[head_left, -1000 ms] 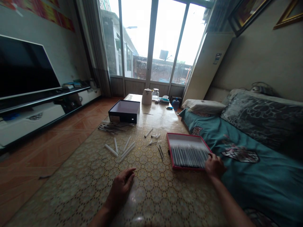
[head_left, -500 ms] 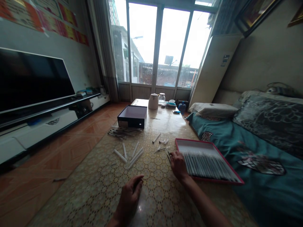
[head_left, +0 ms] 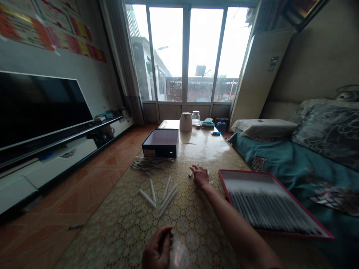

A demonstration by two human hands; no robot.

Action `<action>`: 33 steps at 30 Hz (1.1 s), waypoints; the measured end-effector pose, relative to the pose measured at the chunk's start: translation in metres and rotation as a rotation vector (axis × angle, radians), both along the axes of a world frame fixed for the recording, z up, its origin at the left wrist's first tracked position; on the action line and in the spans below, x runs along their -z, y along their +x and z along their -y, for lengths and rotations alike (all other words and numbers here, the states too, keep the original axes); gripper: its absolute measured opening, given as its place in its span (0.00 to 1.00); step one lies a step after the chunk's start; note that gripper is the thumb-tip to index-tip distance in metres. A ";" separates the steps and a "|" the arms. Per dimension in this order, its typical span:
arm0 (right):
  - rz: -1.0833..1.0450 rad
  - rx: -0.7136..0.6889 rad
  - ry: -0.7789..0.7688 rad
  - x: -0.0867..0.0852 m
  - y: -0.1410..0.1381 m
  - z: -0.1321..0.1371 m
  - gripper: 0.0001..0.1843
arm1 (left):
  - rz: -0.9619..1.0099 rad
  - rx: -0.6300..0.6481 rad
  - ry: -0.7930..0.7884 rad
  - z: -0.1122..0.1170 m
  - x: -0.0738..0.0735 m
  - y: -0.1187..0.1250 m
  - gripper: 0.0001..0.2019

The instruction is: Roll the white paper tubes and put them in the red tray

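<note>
My right hand [head_left: 199, 176] reaches forward over the patterned table [head_left: 196, 239], fingers curled down onto small white tubes [head_left: 191, 174] lying there. What the fingers grip, if anything, is hidden. My left hand [head_left: 158, 251] rests near the table's front edge, fingers loosely curved and apart, holding nothing. Several loose white tubes [head_left: 159, 194] lie to the left of my right hand. A red-rimmed tray [head_left: 252, 178] filled with a row of grey pens [head_left: 269, 215] sits to the right of my right arm.
A dark open box [head_left: 161, 142] stands farther back with a pile of dark pens [head_left: 148, 165] in front of it. A white jug [head_left: 185, 121] and glass jar [head_left: 195, 117] stand at the far end. A teal-covered sofa [head_left: 294, 168] is on the right, a TV [head_left: 36, 108] on the left.
My right hand left the tray's near corner and moved left and forward across the table to the small white tubes. My left hand stayed near the front edge. The view tilted up.
</note>
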State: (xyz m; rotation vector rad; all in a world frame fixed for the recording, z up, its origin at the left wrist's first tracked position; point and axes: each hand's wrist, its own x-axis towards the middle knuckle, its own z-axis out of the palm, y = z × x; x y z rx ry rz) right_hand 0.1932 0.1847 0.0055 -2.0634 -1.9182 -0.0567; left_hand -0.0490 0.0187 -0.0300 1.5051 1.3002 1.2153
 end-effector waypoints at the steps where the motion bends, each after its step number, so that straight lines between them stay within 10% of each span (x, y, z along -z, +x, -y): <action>1: 0.006 -0.017 -0.011 0.001 -0.001 -0.007 0.20 | -0.004 -0.002 0.009 0.000 0.001 0.000 0.13; 10: 0.076 -0.056 -0.021 -0.001 0.004 -0.002 0.11 | 0.004 0.001 -0.008 0.003 -0.011 0.007 0.13; 18: 0.022 -0.104 0.163 -0.032 0.000 0.101 0.11 | -0.074 0.040 0.021 0.008 -0.026 0.010 0.10; 25: -0.477 -0.283 0.358 -0.020 -0.046 0.214 0.08 | -0.176 0.217 0.025 0.011 -0.048 0.018 0.11; 33: -0.673 -0.308 0.342 -0.026 -0.066 0.222 0.06 | 0.063 0.374 -0.016 0.026 -0.062 0.054 0.10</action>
